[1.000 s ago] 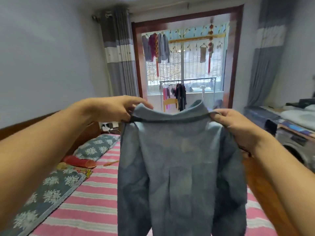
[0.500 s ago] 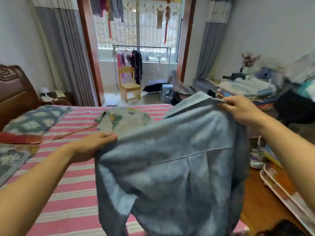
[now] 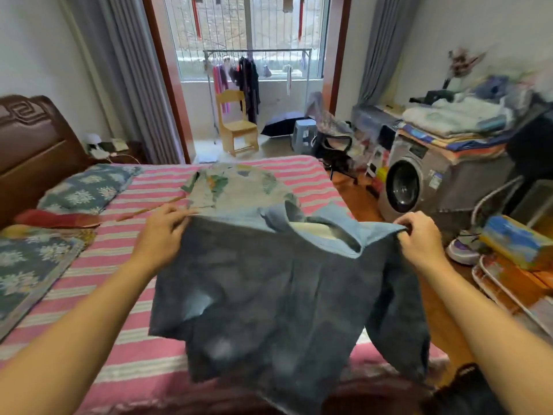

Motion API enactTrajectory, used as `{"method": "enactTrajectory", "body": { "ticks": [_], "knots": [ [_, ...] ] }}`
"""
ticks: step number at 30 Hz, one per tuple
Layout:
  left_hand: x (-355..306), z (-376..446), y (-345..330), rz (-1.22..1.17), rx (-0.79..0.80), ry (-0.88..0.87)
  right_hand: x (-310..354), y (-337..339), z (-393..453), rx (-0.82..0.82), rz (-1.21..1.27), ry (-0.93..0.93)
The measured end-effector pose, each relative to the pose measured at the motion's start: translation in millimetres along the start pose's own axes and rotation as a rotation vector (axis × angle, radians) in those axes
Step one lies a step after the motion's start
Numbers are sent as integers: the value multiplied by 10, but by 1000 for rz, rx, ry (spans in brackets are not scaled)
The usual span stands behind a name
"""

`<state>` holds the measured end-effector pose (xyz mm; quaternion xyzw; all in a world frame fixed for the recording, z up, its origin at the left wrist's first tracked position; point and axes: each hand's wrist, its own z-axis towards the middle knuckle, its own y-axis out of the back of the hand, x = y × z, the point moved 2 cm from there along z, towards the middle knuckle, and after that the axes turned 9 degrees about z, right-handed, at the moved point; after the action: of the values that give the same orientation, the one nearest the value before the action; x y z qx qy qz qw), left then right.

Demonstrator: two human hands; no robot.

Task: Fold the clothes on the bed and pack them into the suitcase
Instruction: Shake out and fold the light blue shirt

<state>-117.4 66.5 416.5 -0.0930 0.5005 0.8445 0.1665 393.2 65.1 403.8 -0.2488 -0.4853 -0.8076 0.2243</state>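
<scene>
A blue denim shirt (image 3: pixel 269 295) hangs in front of me, low over the bed, back side up with its collar toward the far end. My left hand (image 3: pixel 163 232) pinches its left shoulder and my right hand (image 3: pixel 419 238) grips its right shoulder. The shirt's lower half drapes over the near edge of the pink striped bed (image 3: pixel 119 324). A leaf-print shirt (image 3: pixel 236 190) lies flat on the bed just beyond the denim one. No suitcase is in view.
Blue floral pillows (image 3: pixel 83 190) and a wooden headboard (image 3: pixel 30 136) are at the left. A washing machine (image 3: pixel 419 181) piled with folded linen stands at the right, with shoes (image 3: pixel 463 250) and trays (image 3: pixel 508 289) on the floor beside the bed. A wooden chair (image 3: pixel 236 124) is by the window.
The shirt went from being held upright at chest height to being lowered toward the bed. My view tilted down, and my right hand dropped level with the left.
</scene>
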Motion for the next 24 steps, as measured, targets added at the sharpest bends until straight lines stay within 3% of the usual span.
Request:
{"method": "enactTrajectory", "body": {
  "ticks": [4,9,11,13,14,15,17,19,22,24],
  "knots": [
    [261,-311,-157,-160,156,297,33,-221,-192,261,136,-47],
    [611,-560,-130,42,225,333,277,-278,-348,500,351,-97],
    [626,-552,-2,41,130,335,433,-204,-384,568,512,-168],
    [623,-510,181,-246,60,358,569,-69,-426,774,686,-252],
    [607,-510,240,-448,116,415,552,-52,-391,829,721,-290],
    [568,-503,254,-558,295,498,537,-80,-334,804,714,-362],
    [523,-580,115,-450,622,547,445,-292,-273,641,512,-457],
    [490,-574,-38,-344,667,516,436,-542,-219,581,428,-426],
    [553,-618,-90,-419,626,504,339,-540,-149,635,508,-424],
    [736,-762,-53,-490,582,495,159,-391,-212,826,552,-433]
  ]
}}
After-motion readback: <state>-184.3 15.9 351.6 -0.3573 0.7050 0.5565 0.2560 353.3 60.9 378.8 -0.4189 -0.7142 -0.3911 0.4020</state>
